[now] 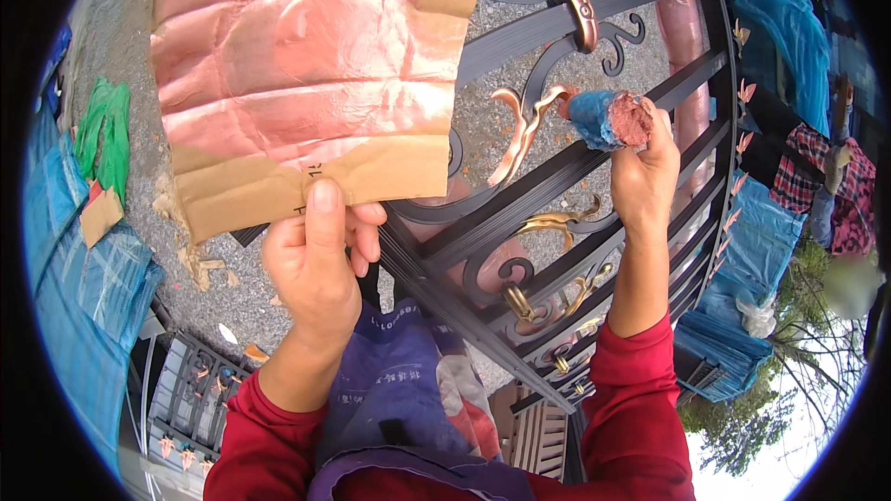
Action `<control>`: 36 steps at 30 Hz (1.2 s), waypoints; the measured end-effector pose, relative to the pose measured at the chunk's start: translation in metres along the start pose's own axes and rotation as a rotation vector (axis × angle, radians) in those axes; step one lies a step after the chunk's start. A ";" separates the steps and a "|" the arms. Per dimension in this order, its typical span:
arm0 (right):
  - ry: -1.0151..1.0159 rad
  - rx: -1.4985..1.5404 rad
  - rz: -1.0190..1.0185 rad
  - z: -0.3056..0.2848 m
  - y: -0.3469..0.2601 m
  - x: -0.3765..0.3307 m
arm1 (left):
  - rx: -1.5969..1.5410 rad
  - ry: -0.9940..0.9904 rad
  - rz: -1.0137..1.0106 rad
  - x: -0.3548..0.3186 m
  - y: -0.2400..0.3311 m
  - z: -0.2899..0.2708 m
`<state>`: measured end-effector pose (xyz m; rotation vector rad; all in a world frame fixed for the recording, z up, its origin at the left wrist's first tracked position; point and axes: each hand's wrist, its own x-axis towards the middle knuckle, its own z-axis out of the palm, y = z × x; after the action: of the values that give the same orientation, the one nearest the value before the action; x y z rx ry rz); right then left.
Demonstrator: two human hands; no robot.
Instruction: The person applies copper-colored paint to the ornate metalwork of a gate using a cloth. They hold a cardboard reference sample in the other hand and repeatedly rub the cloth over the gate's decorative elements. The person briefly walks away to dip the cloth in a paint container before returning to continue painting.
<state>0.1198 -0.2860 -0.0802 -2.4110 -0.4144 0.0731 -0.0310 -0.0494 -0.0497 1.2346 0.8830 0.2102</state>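
Observation:
Pinched between the thumb and fingers of my left hand (325, 260) is the lower edge of a creased brown cardboard sheet (306, 74), largely coated in pink, metallic-looking paint. My right hand (645, 172) grips a blue-wrapped paint pad (599, 121), whose rough near end is pinkish. The pad's far end is beside a copper-coloured leaf ornament (515, 134) on a black metal gate (520, 195); whether they touch, I cannot tell. Further up, a copper-coloured ring (575, 11) encircles a gate bar. Closer to me, other scrolls carry gold leaf shapes (561, 221).
Under the gate is grey gravelly ground (204, 269). Blue sheeting (79, 315) lies at the left with a green plastic bag (102, 134). Someone in a checked shirt (817, 176) is at the right near blue-wrapped bundles (719, 353). Another metal panel (200, 390) stands lower left.

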 end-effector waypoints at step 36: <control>-0.074 -0.079 -0.166 0.020 -0.027 0.011 | -0.022 0.074 0.052 0.002 0.006 -0.019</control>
<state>0.1199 -0.2510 -0.0776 -2.4467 -0.6617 0.0735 -0.0405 -0.0322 -0.0464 1.2359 0.9105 0.3077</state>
